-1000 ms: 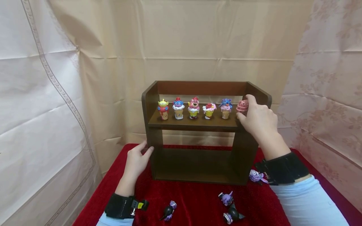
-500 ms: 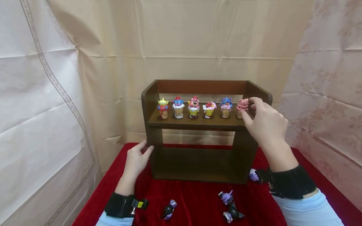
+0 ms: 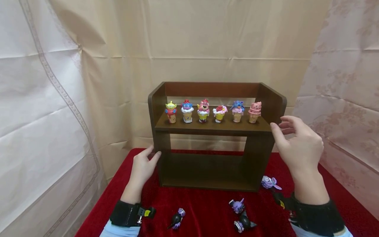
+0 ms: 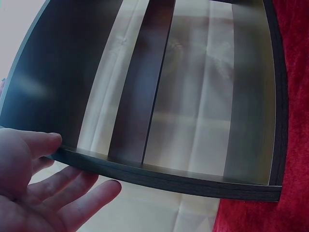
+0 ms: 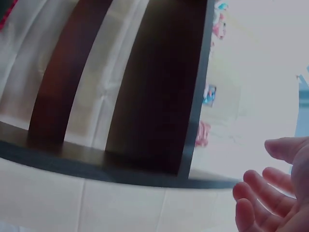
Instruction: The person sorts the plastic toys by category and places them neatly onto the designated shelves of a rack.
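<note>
Pink figurine (image 3: 255,112) apart from right grip (image 3: 298,143)

The brown shelf (image 3: 211,131) carries 6 upright figurines (image 3: 203,111).

1. Left sleeve (image 3: 119,230): we record pale blue cloth.
2. Left wristband (image 3: 125,214): we find it black and broad, bearing a small black fitting (image 3: 152,213) with a yellow patch (image 3: 147,213) and silvery metal hardware (image 3: 139,219).
3. Right sleeve (image 3: 302,233): we note the same pale blue.
4. Right wristband (image 3: 314,214): black, wide; its dark mount (image 3: 277,197) shows a yellow mark (image 3: 281,204).
</note>
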